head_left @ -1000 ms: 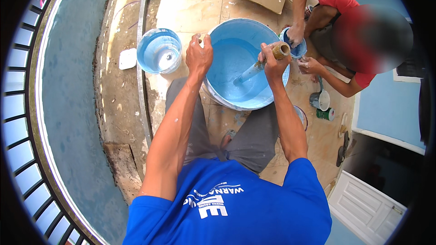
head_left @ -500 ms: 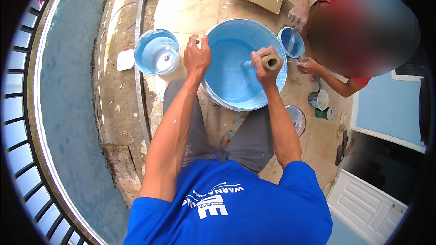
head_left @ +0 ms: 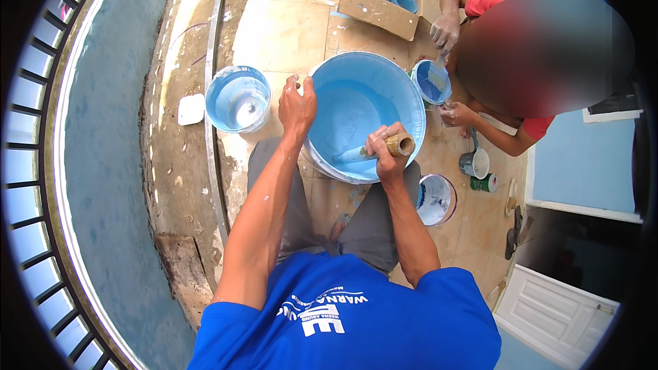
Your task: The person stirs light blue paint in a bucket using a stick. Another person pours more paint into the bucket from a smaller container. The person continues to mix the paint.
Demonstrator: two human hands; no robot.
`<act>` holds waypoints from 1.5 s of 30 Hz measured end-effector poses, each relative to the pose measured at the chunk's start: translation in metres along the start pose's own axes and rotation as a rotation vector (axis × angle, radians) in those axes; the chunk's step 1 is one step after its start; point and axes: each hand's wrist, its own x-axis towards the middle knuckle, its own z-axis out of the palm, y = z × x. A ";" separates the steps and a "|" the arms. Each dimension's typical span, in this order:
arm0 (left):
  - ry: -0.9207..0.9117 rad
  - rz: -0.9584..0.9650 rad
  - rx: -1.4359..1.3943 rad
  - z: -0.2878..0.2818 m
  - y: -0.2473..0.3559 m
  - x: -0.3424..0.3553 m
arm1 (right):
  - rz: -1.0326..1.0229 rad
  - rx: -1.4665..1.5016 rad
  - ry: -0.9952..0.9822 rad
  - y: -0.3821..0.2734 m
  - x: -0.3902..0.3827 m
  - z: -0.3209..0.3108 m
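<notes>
A large bucket (head_left: 349, 106) of light blue paint stands between my legs. My left hand (head_left: 298, 106) is closed on its left rim. My right hand (head_left: 386, 151) grips a thick hollow tan stick (head_left: 401, 144), whose lower end, coated blue, dips into the paint. A smaller pail (head_left: 236, 99), blue-smeared with little in it, stands to the left, beside a white square lid (head_left: 191, 109). At the right, a co-worker's hands (head_left: 447, 31) are at a small blue paint pail (head_left: 431, 77) with a brush or stirrer in it.
A co-worker in red (head_left: 541, 55) crouches at the right. An open cardboard box (head_left: 377, 14) with pails sits ahead. A white bucket (head_left: 435, 199), a dipper (head_left: 474, 163) and a green can (head_left: 484, 183) stand at the right. A railing (head_left: 27, 178) and ledge run left, a door (head_left: 552, 291) lies lower right.
My right hand and the stick have moved down and left within the bucket. The view has shifted, so the surroundings sit lower in the picture. The co-worker's upper hand has moved.
</notes>
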 end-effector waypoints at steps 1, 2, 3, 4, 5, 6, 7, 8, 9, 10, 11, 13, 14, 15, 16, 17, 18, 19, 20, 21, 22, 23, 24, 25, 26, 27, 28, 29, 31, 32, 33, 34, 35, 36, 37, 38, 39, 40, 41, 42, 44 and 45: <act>0.005 0.005 0.007 0.001 0.000 0.001 | 0.015 0.052 0.017 0.001 0.006 0.009; 0.009 0.010 0.014 0.001 -0.001 0.002 | -0.018 0.074 0.019 0.005 0.014 0.015; 0.006 0.002 0.019 0.000 -0.001 0.002 | -0.057 0.053 0.018 0.009 0.024 0.021; 0.001 -0.002 0.022 0.000 0.001 0.001 | -0.099 0.032 0.020 0.011 0.034 0.026; -0.005 -0.007 0.026 0.000 0.003 0.000 | -0.142 0.010 0.022 0.013 0.044 0.030; 0.002 0.001 0.025 -0.002 0.002 0.001 | -0.205 -0.036 0.022 0.024 0.054 0.032; 0.003 0.009 0.024 -0.002 0.001 0.001 | -0.277 -0.112 0.028 0.029 0.063 0.033; 0.003 0.018 0.024 -0.001 0.001 0.002 | -0.348 -0.188 0.036 0.034 0.072 0.034; 0.000 0.017 0.024 -0.001 0.002 0.001 | -0.417 -0.266 0.043 0.038 0.079 0.032; -0.002 0.016 0.025 -0.001 0.003 0.000 | -0.419 -0.290 0.051 0.042 0.084 0.028; -0.005 0.015 0.025 -0.001 0.005 0.000 | -0.380 -0.297 0.076 0.046 0.084 0.024; 0.001 0.015 0.010 0.000 0.004 -0.001 | -0.293 -0.316 0.115 0.048 0.075 0.020; 0.004 0.014 0.001 0.001 0.004 0.000 | -0.293 -0.290 0.088 0.048 0.068 0.015; 0.011 0.024 -0.002 0.001 0.004 0.001 | -0.290 -0.281 0.048 0.044 0.061 0.014; 0.015 0.032 -0.002 0.000 0.004 0.000 | -0.283 -0.271 0.011 0.039 0.051 0.010; 0.022 0.039 -0.002 -0.001 0.003 0.000 | -0.276 -0.260 -0.028 0.033 0.042 0.006; 0.020 0.037 -0.003 -0.002 0.002 -0.001 | -0.232 -0.250 -0.045 0.028 0.032 0.002; 0.025 0.033 0.000 -0.002 0.001 0.000 | -0.219 -0.246 -0.057 0.025 0.023 -0.003; 0.032 0.029 0.003 -0.001 0.000 0.001 | -0.206 -0.242 -0.071 0.022 0.014 -0.011; 0.025 0.028 -0.009 0.000 0.000 0.001 | -0.188 -0.235 -0.088 0.020 0.005 -0.018; 0.029 0.022 -0.017 0.000 -0.001 0.001 | -0.165 -0.236 -0.112 0.012 -0.001 -0.019; 0.035 0.015 -0.025 0.000 -0.003 0.001 | -0.142 -0.237 -0.137 0.002 -0.005 -0.020; 0.029 0.017 -0.018 0.000 -0.002 0.000 | -0.086 -0.224 -0.147 -0.004 -0.009 -0.021; 0.024 0.018 -0.016 0.001 0.000 0.000 | -0.031 -0.216 -0.159 -0.011 -0.012 -0.023; 0.019 0.018 -0.014 0.000 0.000 -0.002 | 0.024 -0.210 -0.172 -0.015 -0.012 -0.024; 0.022 0.015 -0.015 0.001 0.000 -0.002 | 0.017 -0.204 -0.176 -0.016 -0.007 -0.025; 0.025 0.012 -0.017 0.002 -0.001 -0.002 | 0.010 -0.199 -0.179 -0.017 -0.001 -0.025; 0.027 0.009 -0.017 0.002 -0.002 -0.002 | 0.004 -0.193 -0.181 -0.017 0.005 -0.023; 0.035 0.007 -0.008 -0.001 -0.002 -0.002 | -0.037 -0.118 -0.136 -0.021 0.025 -0.014; 0.039 0.007 -0.016 -0.002 -0.003 -0.002 | -0.059 -0.081 -0.113 -0.020 0.036 -0.006; 0.042 0.008 -0.026 -0.002 -0.003 -0.002 | -0.081 -0.034 -0.092 -0.019 0.044 0.003; 0.044 0.005 -0.027 -0.001 -0.002 -0.002 | -0.104 0.015 -0.065 -0.017 0.052 0.010; 0.044 0.003 -0.023 -0.001 -0.001 -0.002 | -0.127 0.063 -0.038 -0.013 0.059 0.017; 0.040 0.003 -0.024 0.000 0.001 -0.002 | -0.179 0.057 -0.052 -0.005 0.065 0.020; 0.040 0.003 -0.027 0.001 0.002 -0.001 | -0.232 0.053 -0.069 0.002 0.071 0.026; 0.044 0.007 -0.027 0.000 0.002 -0.001 | -0.243 0.019 -0.079 0.010 0.072 0.033; 0.049 0.008 -0.029 0.000 0.002 -0.001 | -0.255 -0.074 -0.068 0.019 0.072 0.038; 0.053 0.010 -0.030 0.000 0.002 -0.001 | -0.244 -0.166 -0.070 0.026 0.071 0.041; 0.049 0.011 -0.035 0.001 0.002 -0.001 | -0.233 -0.259 -0.070 0.032 0.069 0.042; 0.047 0.008 -0.041 0.000 0.001 -0.002 | -0.223 -0.258 -0.089 0.038 0.064 0.039; 0.052 0.010 -0.052 0.000 0.001 0.000 | -0.204 -0.258 -0.126 0.045 0.049 0.029; 0.057 0.010 -0.056 0.000 0.000 -0.001 | -0.205 -0.285 -0.163 0.042 0.040 0.023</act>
